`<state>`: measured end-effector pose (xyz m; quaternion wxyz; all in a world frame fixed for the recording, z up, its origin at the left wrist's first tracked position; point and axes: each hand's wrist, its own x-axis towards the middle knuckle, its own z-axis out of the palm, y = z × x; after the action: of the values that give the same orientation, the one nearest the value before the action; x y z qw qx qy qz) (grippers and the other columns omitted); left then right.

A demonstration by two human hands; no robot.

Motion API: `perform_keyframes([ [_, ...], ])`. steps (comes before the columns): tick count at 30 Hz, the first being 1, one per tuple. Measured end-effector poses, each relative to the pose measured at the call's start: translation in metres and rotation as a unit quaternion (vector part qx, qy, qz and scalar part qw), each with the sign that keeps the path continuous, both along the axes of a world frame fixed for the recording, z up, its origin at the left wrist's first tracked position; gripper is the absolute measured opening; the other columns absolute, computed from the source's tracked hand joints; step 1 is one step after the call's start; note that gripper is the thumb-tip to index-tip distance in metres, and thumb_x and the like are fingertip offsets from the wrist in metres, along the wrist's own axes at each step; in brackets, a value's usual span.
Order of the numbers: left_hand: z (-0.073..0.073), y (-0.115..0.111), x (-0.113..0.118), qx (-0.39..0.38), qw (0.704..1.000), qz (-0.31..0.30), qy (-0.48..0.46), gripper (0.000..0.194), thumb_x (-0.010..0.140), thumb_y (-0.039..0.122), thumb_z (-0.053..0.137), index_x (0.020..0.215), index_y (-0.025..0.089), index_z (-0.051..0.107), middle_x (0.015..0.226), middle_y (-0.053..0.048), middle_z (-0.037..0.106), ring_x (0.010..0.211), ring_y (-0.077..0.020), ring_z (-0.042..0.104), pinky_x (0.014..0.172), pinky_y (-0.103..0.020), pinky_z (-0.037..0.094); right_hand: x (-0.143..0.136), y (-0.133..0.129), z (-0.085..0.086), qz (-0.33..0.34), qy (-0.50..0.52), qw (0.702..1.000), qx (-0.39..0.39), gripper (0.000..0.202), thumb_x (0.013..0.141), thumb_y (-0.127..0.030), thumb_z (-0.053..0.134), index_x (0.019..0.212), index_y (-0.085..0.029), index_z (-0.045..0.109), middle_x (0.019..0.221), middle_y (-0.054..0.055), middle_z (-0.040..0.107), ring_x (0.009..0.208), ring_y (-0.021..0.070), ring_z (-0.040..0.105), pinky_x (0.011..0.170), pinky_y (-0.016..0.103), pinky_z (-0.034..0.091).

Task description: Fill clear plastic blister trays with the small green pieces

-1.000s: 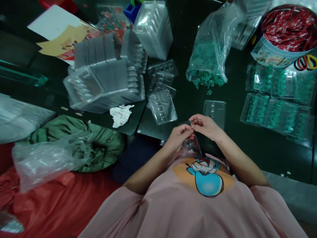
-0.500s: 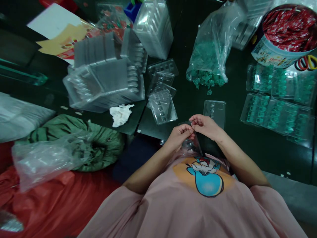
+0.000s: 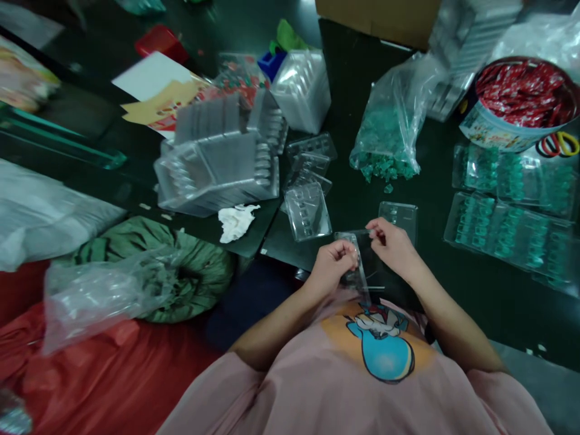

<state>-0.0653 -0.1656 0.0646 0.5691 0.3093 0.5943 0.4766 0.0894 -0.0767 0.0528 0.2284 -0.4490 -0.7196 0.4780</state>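
Note:
My left hand (image 3: 338,263) is closed on the edge of a clear plastic tray (image 3: 362,281) at the table's front edge. To its right my right hand (image 3: 392,244) is closed, thumb and fingers pinched on something I cannot make out, apart from the left. Just behind the right hand lies another clear tray (image 3: 405,216), partly covered by it. Several loose clear trays (image 3: 308,211) overlap left of the hands. A clear bag (image 3: 385,133) of green pieces lies open toward me, some pieces spilling out.
Stacked clear trays (image 3: 217,169) stand left, beside crumpled white paper (image 3: 236,222). Trays with green pieces (image 3: 512,232) lie right, below a bucket (image 3: 493,130) of red packets and scissors (image 3: 559,145). A green sack (image 3: 199,290) is at lower left.
My hands have moved apart, the right one away to the right. The view has shifted, so the table's things appear lower and more of the far side shows.

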Motion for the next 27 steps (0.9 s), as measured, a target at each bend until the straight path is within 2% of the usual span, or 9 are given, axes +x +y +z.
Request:
perform_keyframes([
  [3, 0.028, 0.012, -0.025, 0.080, 0.997, -0.008, 0.021, 0.020, 0.072, 0.032, 0.071, 0.066, 0.017, 0.059, 0.054, 0.002, 0.056, 0.050, -0.0088, 0.048, 0.054, -0.023, 0.042, 0.020, 0.018, -0.003, -0.076, 0.034, 0.997, 0.001, 0.028, 0.074, -0.014, 0.053, 0.100, -0.022, 0.060, 0.080, -0.001, 0.060, 0.069, 0.0131, 0.056, 0.068, 0.027, 0.045],
  [6, 0.065, 0.038, -0.063, 0.179, 0.973, 0.049, 0.135, 0.022, 0.073, 0.036, 0.070, 0.068, 0.017, 0.059, 0.055, 0.001, 0.055, 0.051, -0.0100, 0.049, 0.054, -0.024, 0.043, 0.044, 0.034, -0.006, -0.172, 0.102, 0.980, 0.002, 0.028, 0.075, -0.020, 0.058, 0.102, -0.022, 0.060, 0.081, -0.001, 0.061, 0.071, 0.0134, 0.057, 0.067, 0.027, 0.045],
  [9, 0.094, 0.072, -0.098, 0.241, 0.906, 0.075, 0.339, 0.015, 0.077, 0.030, 0.064, 0.071, 0.017, 0.060, 0.060, 0.001, 0.056, 0.058, -0.0108, 0.053, 0.060, -0.023, 0.044, 0.061, 0.042, -0.008, -0.246, 0.174, 0.953, -0.029, 0.028, 0.072, -0.023, 0.062, 0.100, -0.022, 0.060, 0.083, 0.000, 0.062, 0.072, 0.0132, 0.059, 0.063, 0.025, 0.044],
  [11, 0.099, 0.098, -0.113, 0.232, 0.850, 0.047, 0.471, 0.009, 0.077, 0.024, 0.061, 0.073, 0.016, 0.061, 0.066, 0.000, 0.059, 0.067, -0.0129, 0.057, 0.068, -0.025, 0.046, 0.067, 0.042, -0.011, -0.278, 0.200, 0.938, -0.050, 0.028, 0.071, -0.024, 0.063, 0.098, -0.022, 0.059, 0.083, 0.000, 0.062, 0.070, 0.0127, 0.059, 0.059, 0.024, 0.043],
  [13, 0.087, 0.127, -0.122, 0.197, 0.798, -0.023, 0.569, 0.007, 0.078, 0.019, 0.058, 0.073, 0.015, 0.061, 0.069, -0.002, 0.062, 0.075, -0.0158, 0.060, 0.074, -0.028, 0.047, 0.070, 0.040, -0.016, -0.294, 0.216, 0.929, -0.066, 0.028, 0.070, -0.027, 0.065, 0.097, -0.022, 0.059, 0.082, 0.000, 0.061, 0.068, 0.0119, 0.058, 0.058, 0.023, 0.043],
  [18, 0.021, 0.189, -0.137, 0.069, 0.705, -0.134, 0.693, 0.007, 0.078, 0.013, 0.056, 0.072, 0.013, 0.058, 0.074, -0.007, 0.064, 0.086, -0.0206, 0.063, 0.086, -0.032, 0.046, 0.069, 0.027, -0.035, -0.287, 0.228, 0.922, -0.124, 0.034, 0.070, -0.034, 0.067, 0.099, -0.022, 0.056, 0.082, -0.001, 0.061, 0.066, 0.0110, 0.059, 0.058, 0.023, 0.044],
  [22, -0.002, 0.192, -0.135, 0.068, 0.717, -0.118, 0.683, 0.002, 0.081, 0.015, 0.060, 0.082, 0.014, 0.061, 0.079, -0.006, 0.065, 0.089, -0.0209, 0.063, 0.092, -0.036, 0.046, 0.059, 0.008, -0.050, -0.225, 0.199, 0.940, -0.164, 0.036, 0.071, -0.038, 0.066, 0.101, -0.021, 0.056, 0.083, 0.000, 0.063, 0.069, 0.0125, 0.062, 0.060, 0.025, 0.047],
  [25, -0.002, 0.160, -0.104, 0.193, 0.772, -0.092, 0.599, 0.021, 0.083, 0.024, 0.062, 0.103, 0.017, 0.066, 0.099, -0.009, 0.069, 0.094, -0.0214, 0.063, 0.093, -0.036, 0.047, 0.044, -0.002, -0.056, -0.172, 0.192, 0.951, -0.169, 0.033, 0.074, -0.035, 0.063, 0.103, -0.021, 0.057, 0.083, 0.000, 0.064, 0.073, 0.0128, 0.062, 0.064, 0.026, 0.049],
  [27, -0.005, 0.133, -0.075, 0.220, 0.826, -0.152, 0.496, 0.030, 0.084, 0.030, 0.061, 0.111, 0.018, 0.066, 0.104, -0.008, 0.069, 0.095, -0.0205, 0.063, 0.091, -0.035, 0.049, 0.032, -0.004, -0.057, -0.143, 0.195, 0.956, -0.165, 0.031, 0.076, -0.033, 0.061, 0.104, -0.020, 0.057, 0.084, 0.000, 0.063, 0.074, 0.0127, 0.063, 0.065, 0.026, 0.049],
])
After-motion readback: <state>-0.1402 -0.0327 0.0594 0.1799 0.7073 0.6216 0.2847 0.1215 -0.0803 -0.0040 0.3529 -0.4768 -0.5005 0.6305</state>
